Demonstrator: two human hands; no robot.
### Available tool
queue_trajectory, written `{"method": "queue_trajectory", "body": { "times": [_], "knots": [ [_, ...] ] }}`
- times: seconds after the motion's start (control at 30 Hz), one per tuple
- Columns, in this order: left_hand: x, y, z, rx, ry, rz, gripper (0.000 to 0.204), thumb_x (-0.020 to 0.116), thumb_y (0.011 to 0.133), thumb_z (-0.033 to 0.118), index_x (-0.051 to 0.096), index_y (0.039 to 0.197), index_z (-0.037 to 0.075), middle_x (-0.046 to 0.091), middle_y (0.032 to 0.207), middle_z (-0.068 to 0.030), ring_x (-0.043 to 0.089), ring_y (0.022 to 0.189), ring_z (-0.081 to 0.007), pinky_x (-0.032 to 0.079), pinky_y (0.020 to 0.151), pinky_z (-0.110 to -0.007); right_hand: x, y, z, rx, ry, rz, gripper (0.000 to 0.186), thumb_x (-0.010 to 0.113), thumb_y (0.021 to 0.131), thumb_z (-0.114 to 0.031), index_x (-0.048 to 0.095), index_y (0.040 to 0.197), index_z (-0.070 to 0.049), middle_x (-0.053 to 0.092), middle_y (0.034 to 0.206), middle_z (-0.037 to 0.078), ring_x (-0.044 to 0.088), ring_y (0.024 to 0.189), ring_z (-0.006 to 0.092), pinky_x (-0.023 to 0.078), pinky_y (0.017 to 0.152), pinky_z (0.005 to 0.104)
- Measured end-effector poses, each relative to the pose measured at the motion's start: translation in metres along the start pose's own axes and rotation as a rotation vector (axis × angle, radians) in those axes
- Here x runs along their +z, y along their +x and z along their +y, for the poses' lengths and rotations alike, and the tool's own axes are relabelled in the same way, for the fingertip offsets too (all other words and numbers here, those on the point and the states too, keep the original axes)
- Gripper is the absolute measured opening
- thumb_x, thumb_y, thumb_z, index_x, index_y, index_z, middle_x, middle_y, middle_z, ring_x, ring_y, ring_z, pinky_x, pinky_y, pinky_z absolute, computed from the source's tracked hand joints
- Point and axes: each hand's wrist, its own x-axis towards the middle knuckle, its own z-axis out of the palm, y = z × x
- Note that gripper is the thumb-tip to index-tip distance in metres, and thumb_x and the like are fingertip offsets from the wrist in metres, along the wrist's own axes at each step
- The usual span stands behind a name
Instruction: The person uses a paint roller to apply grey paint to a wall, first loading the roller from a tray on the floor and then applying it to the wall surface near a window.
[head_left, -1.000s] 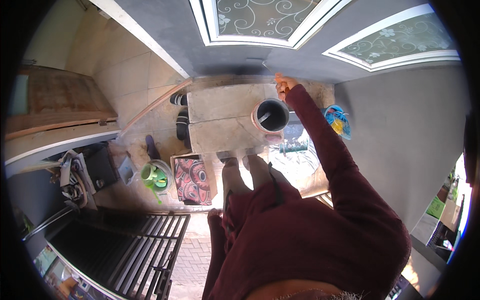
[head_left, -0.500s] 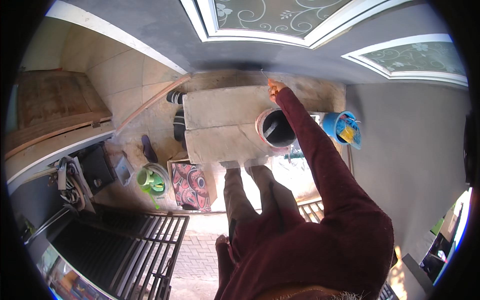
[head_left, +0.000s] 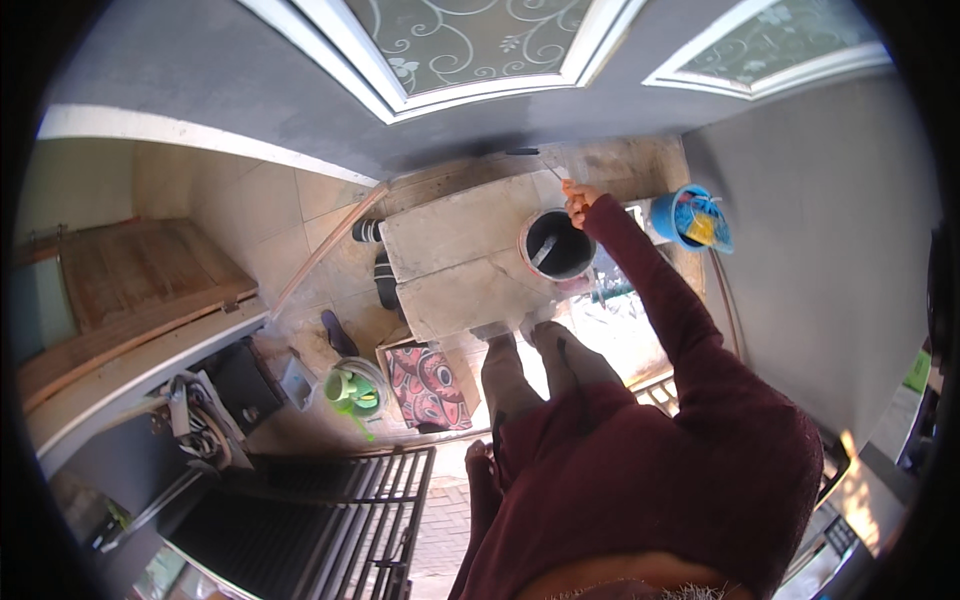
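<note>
My right hand (head_left: pixel 580 203) is stretched far forward and closed round the orange handle of a paint roller (head_left: pixel 567 184). The roller's thin wire leads to a dark roller head (head_left: pixel 522 152) low by the grey wall. Just below this hand stands a paint bucket (head_left: pixel 524 246) with dark paint inside and a pale strip-like thing (head_left: pixel 543 250) in it. My left hand (head_left: pixel 478 454) hangs down beside my leg, small in view; its fingers are not clear enough to read.
I stand at a tiled raised slab (head_left: pixel 440 285). A blue bucket (head_left: pixel 660 215) holding bags is at the right. Left are sandals (head_left: pixel 386 280), a wooden strip (head_left: pixel 330 245), a patterned box (head_left: pixel 428 390), a green watering can (head_left: pixel 350 388) and a black metal gate (head_left: pixel 390 520). White-framed windows (head_left: pixel 480 95) are ahead.
The whole view has turned and shifted, so most things sit farther right. My right hand has drawn back slightly toward the bucket, and more of the roller now shows.
</note>
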Motion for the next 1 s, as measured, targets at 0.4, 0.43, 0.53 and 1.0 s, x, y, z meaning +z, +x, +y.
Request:
{"method": "queue_trajectory", "body": {
  "times": [0.4, 0.43, 0.53, 1.0],
  "knots": [
    [-0.021, -0.029, 0.014, -0.516, -1.156, 0.121, 0.029, 0.047, 0.087, 0.023, 0.048, 0.11, 0.006, 0.06, 0.09, -0.011, 0.061, 0.077, -0.0223, 0.046, 0.064, -0.035, -0.063, 0.087, -0.063, -0.015, -0.162, 0.116, 0.01, 0.053, 0.082, -0.022, 0.044, 0.083, -0.022, 0.037, 0.047, -0.003, 0.035, 0.037, 0.0103, 0.024, 0.034, 0.0254],
    [-0.019, -0.034, 0.017, -0.47, -1.134, 0.139, 0.029, 0.047, 0.086, 0.023, 0.049, 0.109, 0.005, 0.06, 0.089, -0.0104, 0.06, 0.075, -0.0221, 0.046, 0.063, -0.034, -0.069, 0.098, -0.065, -0.018, -0.141, 0.13, 0.009, 0.053, 0.082, -0.02, 0.044, 0.083, -0.022, 0.037, 0.047, -0.002, 0.035, 0.037, 0.0105, 0.024, 0.034, 0.0255],
    [-0.01, -0.04, 0.01, -0.715, -1.09, 0.091, 0.032, 0.046, 0.086, 0.026, 0.049, 0.109, 0.005, 0.06, 0.088, -0.0099, 0.059, 0.074, -0.0213, 0.045, 0.06, -0.033, -0.074, 0.133, -0.063, -0.017, -0.104, 0.137, 0.01, 0.051, 0.08, -0.017, 0.044, 0.084, -0.022, 0.038, 0.049, -0.002, 0.035, 0.037, 0.0107, 0.024, 0.034, 0.026],
    [-0.026, -0.043, 0.045, -0.589, -1.035, 0.084, 0.033, 0.046, 0.087, 0.025, 0.045, 0.115, 0.007, 0.059, 0.095, -0.011, 0.06, 0.078, -0.0226, 0.045, 0.064, -0.036, -0.083, 0.136, -0.056, -0.118, -0.09, 0.143, 0.008, 0.058, 0.082, -0.023, 0.05, 0.084, -0.022, 0.042, 0.054, -0.005, 0.039, 0.039, 0.0068, 0.024, 0.031, 0.0231]
  ]
}}
